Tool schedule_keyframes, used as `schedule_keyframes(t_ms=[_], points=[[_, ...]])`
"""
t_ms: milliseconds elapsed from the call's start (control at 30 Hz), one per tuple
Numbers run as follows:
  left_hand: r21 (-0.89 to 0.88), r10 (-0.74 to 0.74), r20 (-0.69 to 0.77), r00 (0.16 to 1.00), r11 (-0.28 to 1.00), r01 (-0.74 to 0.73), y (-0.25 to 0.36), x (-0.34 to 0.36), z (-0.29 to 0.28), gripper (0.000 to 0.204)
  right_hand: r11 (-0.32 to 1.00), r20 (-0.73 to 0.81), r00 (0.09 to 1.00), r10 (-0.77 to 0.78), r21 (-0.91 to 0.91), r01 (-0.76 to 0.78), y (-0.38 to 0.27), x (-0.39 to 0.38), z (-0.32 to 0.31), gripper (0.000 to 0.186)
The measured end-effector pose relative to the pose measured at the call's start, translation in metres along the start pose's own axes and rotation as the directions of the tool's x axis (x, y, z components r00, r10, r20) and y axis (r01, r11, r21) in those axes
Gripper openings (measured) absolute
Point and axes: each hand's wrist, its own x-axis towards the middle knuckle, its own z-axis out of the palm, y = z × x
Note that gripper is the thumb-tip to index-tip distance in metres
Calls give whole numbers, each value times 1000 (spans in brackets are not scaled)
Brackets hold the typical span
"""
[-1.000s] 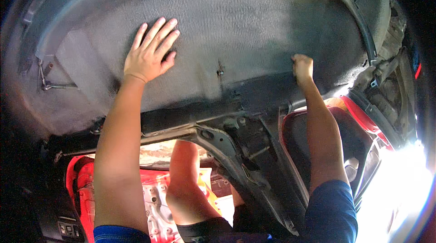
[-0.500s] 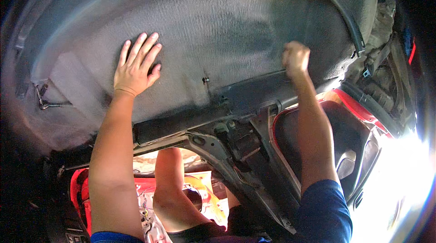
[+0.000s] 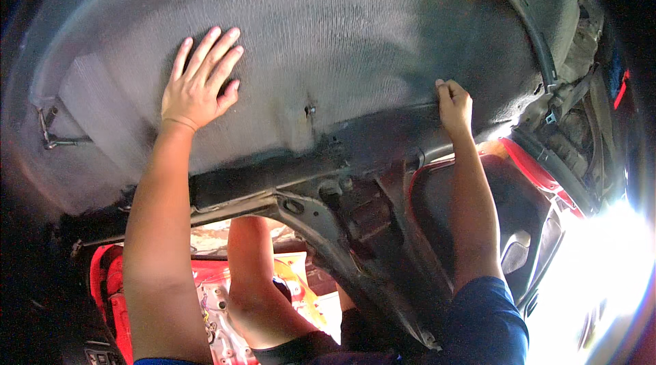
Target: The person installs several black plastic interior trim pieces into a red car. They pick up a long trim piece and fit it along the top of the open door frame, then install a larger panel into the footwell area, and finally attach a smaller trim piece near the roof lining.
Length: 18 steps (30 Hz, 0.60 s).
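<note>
A wide, dark grey, finely ribbed sheet stretches across the space in front of me. My left hand lies on its left part, fingers spread and palm toward the surface. At the sheet's lower right, near a dark fold or strip, my right hand is closed, thumb and forefinger together. What it holds, if anything, is too small or hidden to make out. A small dark slot with a bit of hardware shows in the sheet between the two hands.
A curved dark trim strip borders the sheet at right. Metal frame parts run below it. A red-edged door with a speaker grille stands at lower right, beside strong glare. Red and bare metal bodywork lies beyond my bent leg.
My right hand, blurred before, is now sharp and slightly lower, with thumb and forefinger together. My left hand stays spread on the sheet. The whole view has shifted a little.
</note>
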Motion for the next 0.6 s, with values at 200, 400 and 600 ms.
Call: schedule_keyframes(t_ms=[200,400,600], points=[[-7,4,-29,1000,1000,-5,-4,-1,7,61,870,260,918,-299,-321,374,-3,-65,24,47],[-332,-365,-117,923,891,310,88,8,-2,16,832,361,876,-321,-335,443,-17,-53,9,47],[-297,-389,706,591,595,747,258,14,-14,56,781,381,787,-485,-217,586,1,-41,12,40]])
